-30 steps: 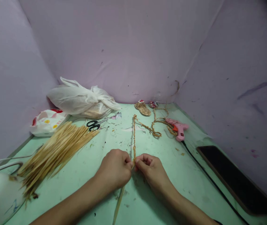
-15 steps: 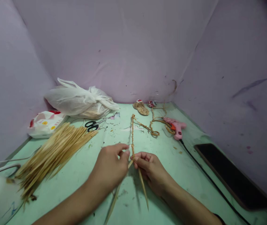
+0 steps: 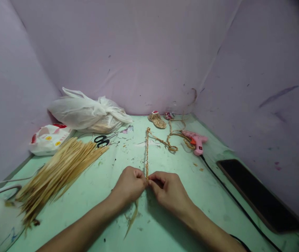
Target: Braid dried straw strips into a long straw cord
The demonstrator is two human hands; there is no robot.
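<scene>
A thin braided straw cord (image 3: 147,154) runs straight toward me down the middle of the table, and its near end is pinched between my hands. My left hand (image 3: 132,183) is closed on this end from the left, with a loose pale strand (image 3: 133,218) hanging below it. From the right, my right hand (image 3: 169,190) pinches the same end, thumb and forefinger together. Farther back the cord bends sharply and trails right in loops toward a pink glue gun (image 3: 198,142).
At the left lie a bundle of dry straw (image 3: 60,175), black-handled scissors (image 3: 103,140), a tied white bag (image 3: 86,112) and a tissue pack (image 3: 49,139). A woven straw piece (image 3: 157,120) sits at the back. A dark phone (image 3: 259,196) and black cable are at the right.
My left hand has moved down and closed beside my right hand at the cord's near end. The strand that hung below my right hand no longer shows there.
</scene>
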